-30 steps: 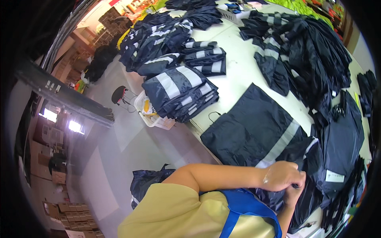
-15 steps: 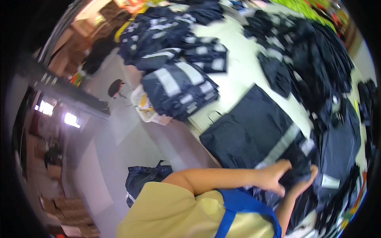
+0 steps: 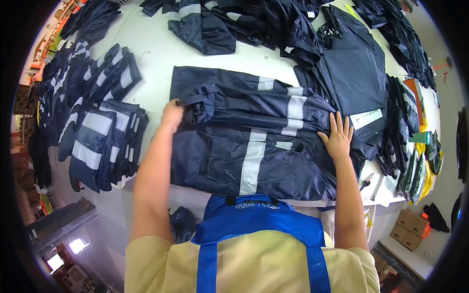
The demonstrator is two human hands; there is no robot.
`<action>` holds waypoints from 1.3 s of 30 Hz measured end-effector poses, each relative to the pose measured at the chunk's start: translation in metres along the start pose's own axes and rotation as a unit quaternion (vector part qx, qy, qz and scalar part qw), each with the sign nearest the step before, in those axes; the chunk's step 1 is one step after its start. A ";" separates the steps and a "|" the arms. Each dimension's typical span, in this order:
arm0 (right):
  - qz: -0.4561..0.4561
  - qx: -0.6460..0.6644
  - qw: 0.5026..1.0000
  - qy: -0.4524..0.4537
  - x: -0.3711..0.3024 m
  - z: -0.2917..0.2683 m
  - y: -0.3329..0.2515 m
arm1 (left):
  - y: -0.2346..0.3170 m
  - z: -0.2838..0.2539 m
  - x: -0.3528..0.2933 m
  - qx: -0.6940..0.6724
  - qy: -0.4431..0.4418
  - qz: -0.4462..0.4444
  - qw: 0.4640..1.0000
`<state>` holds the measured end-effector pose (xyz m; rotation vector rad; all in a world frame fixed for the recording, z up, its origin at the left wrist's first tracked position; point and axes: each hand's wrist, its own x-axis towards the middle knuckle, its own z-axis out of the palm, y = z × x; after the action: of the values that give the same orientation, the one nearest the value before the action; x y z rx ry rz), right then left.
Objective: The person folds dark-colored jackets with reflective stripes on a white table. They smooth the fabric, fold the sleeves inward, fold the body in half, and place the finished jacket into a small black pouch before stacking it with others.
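A dark navy rain jacket (image 3: 222,163) with silver-grey reflective bands lies spread across the white table (image 3: 149,58) in front of me. One of its sleeves (image 3: 254,108) is laid lengthwise over the body, pointing left. My left hand (image 3: 172,116) is closed on the gathered cuff (image 3: 198,106) at that sleeve's end; its fingertips are partly hidden. Flat and with fingers spread, my right hand (image 3: 338,137) presses on the jacket at the shoulder end of the sleeve.
Folded navy garments (image 3: 93,144) with reflective bands are stacked at the left. Loose dark garments (image 3: 264,24) cover the far side. Smooth dark garments (image 3: 349,80) with a white label (image 3: 366,118) lie right of the jacket. Small scissors (image 3: 366,181) rest near the right front edge.
My view has turned, and the jacket now lies straight before me. My hands, close together before, are far apart: the left at the cuff, the right flat on the shoulder end.
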<state>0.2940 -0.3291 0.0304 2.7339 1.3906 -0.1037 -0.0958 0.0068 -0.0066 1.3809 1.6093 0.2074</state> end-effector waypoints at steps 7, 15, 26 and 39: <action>-0.129 0.234 0.958 0.102 0.065 -0.039 -0.003 | 0.035 0.018 -0.002 -0.279 -0.100 -0.035 0.954; -0.339 0.225 0.904 -0.134 0.155 -0.035 -0.049 | 0.035 0.014 0.006 -0.010 -0.014 -0.013 1.000; -0.002 0.004 1.000 0.016 0.150 0.031 -0.050 | 0.046 -0.020 0.050 0.235 -0.075 0.117 0.962; 0.011 -0.056 0.995 0.077 0.141 0.042 -0.058 | 0.042 0.112 0.001 0.196 0.243 0.323 0.893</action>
<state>0.3285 -0.1855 -0.0266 2.7120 1.3566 0.1853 0.0148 -0.0266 -0.0369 2.3046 1.5704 0.6984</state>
